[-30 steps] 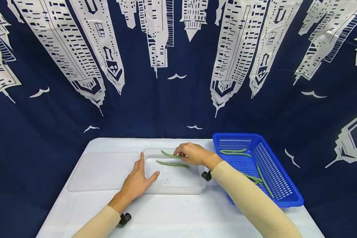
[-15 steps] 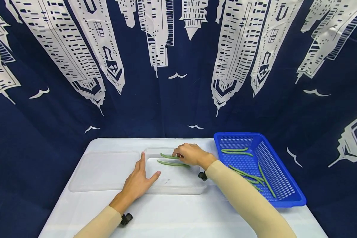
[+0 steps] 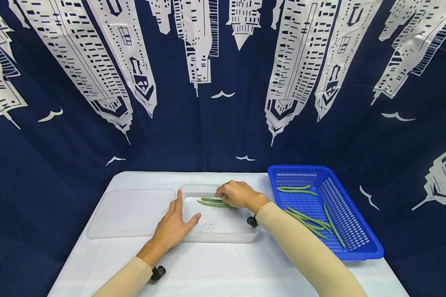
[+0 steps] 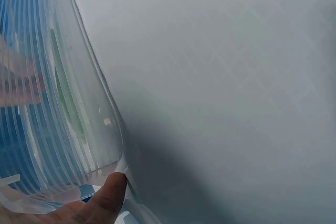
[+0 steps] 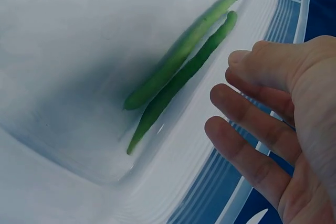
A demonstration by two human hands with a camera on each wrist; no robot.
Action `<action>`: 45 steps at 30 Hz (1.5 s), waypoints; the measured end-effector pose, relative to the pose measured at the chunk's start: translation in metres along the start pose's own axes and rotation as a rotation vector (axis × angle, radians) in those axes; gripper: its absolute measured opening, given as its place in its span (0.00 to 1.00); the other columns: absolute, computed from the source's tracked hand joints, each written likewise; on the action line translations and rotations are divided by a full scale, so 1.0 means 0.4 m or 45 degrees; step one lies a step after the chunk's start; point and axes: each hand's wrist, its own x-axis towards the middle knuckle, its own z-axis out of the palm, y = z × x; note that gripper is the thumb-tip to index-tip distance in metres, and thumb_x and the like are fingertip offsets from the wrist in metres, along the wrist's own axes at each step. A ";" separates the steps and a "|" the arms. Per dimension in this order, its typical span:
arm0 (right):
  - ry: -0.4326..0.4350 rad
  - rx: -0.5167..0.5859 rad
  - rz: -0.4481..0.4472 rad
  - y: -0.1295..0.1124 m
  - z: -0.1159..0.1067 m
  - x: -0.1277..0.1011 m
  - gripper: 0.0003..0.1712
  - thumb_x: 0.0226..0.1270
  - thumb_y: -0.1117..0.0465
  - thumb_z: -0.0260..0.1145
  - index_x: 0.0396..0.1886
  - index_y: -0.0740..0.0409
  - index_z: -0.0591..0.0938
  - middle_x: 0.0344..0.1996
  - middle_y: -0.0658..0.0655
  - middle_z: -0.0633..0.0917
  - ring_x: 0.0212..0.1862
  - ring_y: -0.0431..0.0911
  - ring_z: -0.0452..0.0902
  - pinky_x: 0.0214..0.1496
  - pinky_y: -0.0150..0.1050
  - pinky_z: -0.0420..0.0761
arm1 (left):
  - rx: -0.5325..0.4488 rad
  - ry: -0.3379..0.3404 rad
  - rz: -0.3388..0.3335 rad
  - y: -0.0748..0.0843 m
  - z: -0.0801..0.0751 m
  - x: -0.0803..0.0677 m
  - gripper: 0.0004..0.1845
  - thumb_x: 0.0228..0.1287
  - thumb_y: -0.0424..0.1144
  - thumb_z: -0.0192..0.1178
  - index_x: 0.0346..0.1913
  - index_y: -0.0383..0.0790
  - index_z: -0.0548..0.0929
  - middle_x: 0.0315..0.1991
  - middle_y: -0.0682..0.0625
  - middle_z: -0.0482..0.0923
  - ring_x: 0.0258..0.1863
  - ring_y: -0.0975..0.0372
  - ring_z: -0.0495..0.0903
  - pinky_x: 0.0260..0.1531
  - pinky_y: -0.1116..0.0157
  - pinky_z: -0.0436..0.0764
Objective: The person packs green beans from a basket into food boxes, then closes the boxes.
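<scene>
Head view: two long green beans (image 3: pixel 213 202) lie side by side in the clear rectangular plastic container (image 3: pixel 219 236), just under the right hand (image 3: pixel 237 194). The right hand hovers over their near ends, fingers loosely bent; whether it touches a bean is hard to tell here. The left hand (image 3: pixel 174 227) lies flat with fingers straight, pressing the container's left edge. Judged from this, two beans are in and more remain: several loose green beans (image 3: pixel 312 219) lie in the blue perforated plastic basket (image 3: pixel 360 243), off to the right of the right arm. Left of the left hand, a clear flat plastic lid (image 3: pixel 126 212) lies on the white table (image 3: pixel 215 268). Behind is a dark blue curtain with white skyscraper print (image 3: pixel 78 123). Nothing blocks the way between basket and container.

Left wrist view: a thumb tip rests on the ribbed wall of the container (image 4: pixel 58 129); the beans show only as a green blur through the plastic.

Right wrist view: the two beans (image 5: pixel 178 72) lie touching along their length on the container floor. The right hand (image 5: pixel 278 129) is clear of them, fingers spread and relaxed, holding nothing.
</scene>
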 end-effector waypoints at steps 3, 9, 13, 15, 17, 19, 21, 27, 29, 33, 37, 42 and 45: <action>0.010 0.006 0.000 0.000 -0.003 -0.003 0.17 0.78 0.67 0.77 0.61 0.47 0.96 0.52 0.49 0.99 0.53 0.44 0.95 0.56 0.51 0.94 | -0.001 0.002 -0.003 0.000 0.001 0.000 0.63 0.82 0.71 0.64 0.98 0.40 0.40 0.90 0.30 0.65 0.77 0.32 0.83 0.66 0.33 0.87; 0.041 0.031 0.011 -0.001 -0.022 -0.021 0.16 0.80 0.65 0.78 0.61 0.48 0.96 0.52 0.50 0.98 0.55 0.46 0.96 0.59 0.53 0.94 | -0.007 -0.007 -0.008 0.000 0.004 0.001 0.64 0.82 0.71 0.65 0.98 0.41 0.39 0.91 0.31 0.64 0.79 0.33 0.82 0.68 0.32 0.86; 0.053 0.036 -0.006 0.003 -0.039 -0.035 0.16 0.81 0.65 0.78 0.62 0.50 0.95 0.52 0.50 0.98 0.56 0.47 0.95 0.60 0.54 0.94 | -0.001 -0.007 -0.007 0.000 0.003 0.000 0.64 0.82 0.71 0.64 0.98 0.40 0.40 0.90 0.31 0.65 0.79 0.33 0.82 0.69 0.33 0.86; 0.063 0.033 -0.009 0.006 -0.049 -0.043 0.16 0.81 0.65 0.77 0.63 0.50 0.95 0.52 0.50 0.98 0.56 0.47 0.95 0.60 0.54 0.94 | -0.004 -0.003 -0.005 0.002 0.002 -0.001 0.63 0.82 0.71 0.64 0.98 0.40 0.41 0.90 0.30 0.66 0.79 0.33 0.82 0.69 0.33 0.86; 0.082 0.033 -0.016 0.011 -0.057 -0.051 0.16 0.81 0.66 0.76 0.62 0.50 0.95 0.52 0.49 0.98 0.55 0.46 0.95 0.59 0.53 0.95 | -0.004 0.000 -0.002 0.002 0.002 -0.001 0.63 0.83 0.70 0.64 0.98 0.39 0.42 0.89 0.30 0.66 0.79 0.33 0.82 0.68 0.33 0.86; 0.107 0.038 -0.023 0.016 -0.065 -0.060 0.17 0.80 0.67 0.75 0.62 0.50 0.95 0.52 0.49 0.98 0.54 0.46 0.95 0.57 0.52 0.95 | -0.003 -0.003 -0.005 0.002 0.002 -0.001 0.63 0.83 0.70 0.64 0.98 0.39 0.42 0.89 0.30 0.66 0.79 0.33 0.82 0.69 0.33 0.86; 0.133 0.041 -0.031 0.022 -0.072 -0.070 0.17 0.80 0.67 0.75 0.61 0.49 0.95 0.52 0.49 0.98 0.54 0.45 0.95 0.56 0.51 0.95 | 0.001 -0.009 -0.012 0.002 0.002 -0.002 0.63 0.83 0.70 0.64 0.98 0.40 0.41 0.90 0.30 0.66 0.79 0.33 0.82 0.69 0.33 0.86; 0.216 0.038 -0.051 0.051 -0.089 -0.101 0.16 0.79 0.67 0.75 0.60 0.50 0.96 0.50 0.50 0.98 0.53 0.45 0.95 0.56 0.48 0.95 | -0.001 -0.012 -0.021 0.003 0.002 -0.004 0.64 0.82 0.70 0.64 0.98 0.41 0.40 0.90 0.31 0.65 0.80 0.33 0.81 0.69 0.33 0.86; 0.247 0.034 -0.060 0.061 -0.097 -0.114 0.16 0.79 0.67 0.75 0.60 0.51 0.96 0.49 0.50 0.98 0.52 0.45 0.95 0.55 0.47 0.94 | -0.006 -0.012 -0.023 0.004 0.003 -0.004 0.64 0.82 0.70 0.64 0.98 0.41 0.39 0.90 0.31 0.65 0.80 0.34 0.81 0.69 0.33 0.86; 0.291 0.031 -0.035 0.080 -0.120 -0.139 0.16 0.79 0.66 0.76 0.61 0.51 0.96 0.48 0.49 0.98 0.51 0.45 0.96 0.53 0.48 0.94 | -0.009 -0.017 -0.022 0.004 0.004 -0.003 0.64 0.83 0.70 0.64 0.98 0.41 0.39 0.90 0.31 0.65 0.80 0.34 0.80 0.69 0.33 0.86; 0.323 0.048 0.018 0.103 -0.145 -0.164 0.15 0.81 0.65 0.76 0.62 0.50 0.96 0.48 0.48 0.98 0.51 0.45 0.95 0.52 0.48 0.94 | -0.003 -0.008 -0.023 0.005 0.000 -0.003 0.63 0.83 0.70 0.64 0.98 0.41 0.39 0.90 0.31 0.65 0.81 0.34 0.80 0.69 0.33 0.86; 0.390 0.071 0.070 0.145 -0.172 -0.202 0.14 0.81 0.66 0.76 0.61 0.53 0.96 0.49 0.51 0.98 0.51 0.48 0.95 0.52 0.49 0.94 | 0.008 0.007 -0.017 0.005 -0.002 -0.004 0.62 0.84 0.71 0.62 0.98 0.41 0.41 0.89 0.31 0.67 0.79 0.34 0.82 0.67 0.33 0.87; 0.414 0.076 0.125 0.175 -0.180 -0.233 0.15 0.81 0.66 0.76 0.61 0.52 0.96 0.49 0.52 0.98 0.51 0.48 0.95 0.52 0.49 0.93 | 0.006 -0.002 -0.014 0.006 -0.001 -0.008 0.62 0.84 0.71 0.62 0.98 0.40 0.42 0.89 0.31 0.68 0.78 0.34 0.83 0.65 0.34 0.88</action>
